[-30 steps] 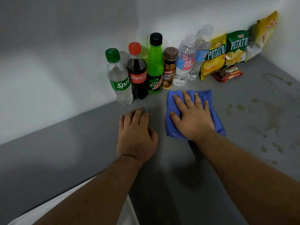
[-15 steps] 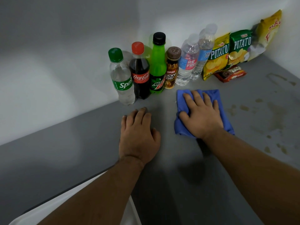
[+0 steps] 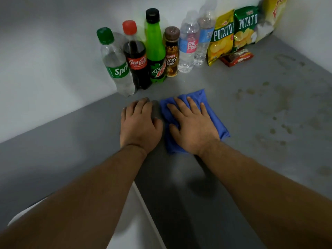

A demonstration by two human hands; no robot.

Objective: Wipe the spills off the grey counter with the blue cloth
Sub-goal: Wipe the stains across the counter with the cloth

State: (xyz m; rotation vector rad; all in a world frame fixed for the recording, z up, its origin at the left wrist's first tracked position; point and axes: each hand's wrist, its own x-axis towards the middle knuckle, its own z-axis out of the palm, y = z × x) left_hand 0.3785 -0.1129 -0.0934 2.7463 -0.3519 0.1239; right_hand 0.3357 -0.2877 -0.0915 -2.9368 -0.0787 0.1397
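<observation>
**The blue cloth (image 3: 220,126) slides back to the left hand (image 3: 140,126)**

The right hand (image 3: 193,128), pressing flat on the cloth, has slid it left and back from the row of bottles (image 3: 154,51). Half a second ago bare worktop (image 3: 251,159) showed between cloth and left hand; now the cloth's edge lies just beside that hand's thumb

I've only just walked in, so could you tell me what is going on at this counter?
A person is wiping the grey counter with a blue cloth. The right hand presses flat on the cloth, while the left hand rests on the bare counter beside it. Brownish spills lie to the right of the cloth, not yet wiped. Bottles and snack packets stand along the back wall.
</observation>
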